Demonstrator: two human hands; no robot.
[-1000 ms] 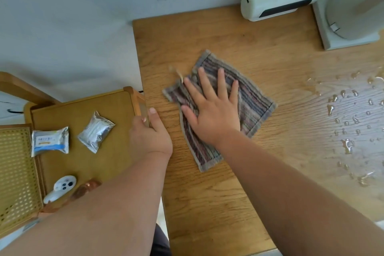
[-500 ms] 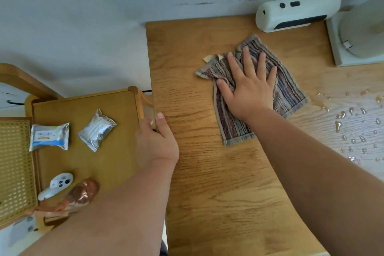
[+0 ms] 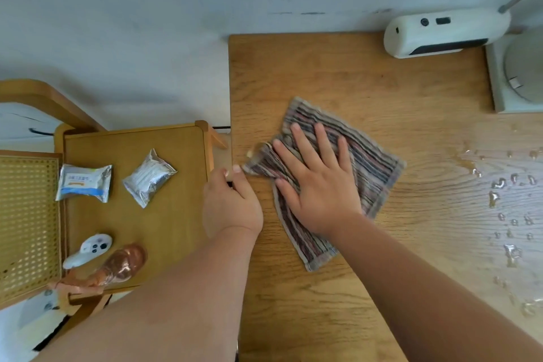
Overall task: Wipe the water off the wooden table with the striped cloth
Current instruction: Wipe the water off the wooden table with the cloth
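We press our right hand flat on the striped cloth, fingers straight and spread, the cloth lying rumpled under the palm on the wooden table. One corner sticks out beyond the fingertips, another trails back beside the wrist. The water sits in beads well to the right of this hand, apart from the cloth. Just left of it our left hand curls over the table's left edge, thumb on top; farther left, a side table bears a foil packet
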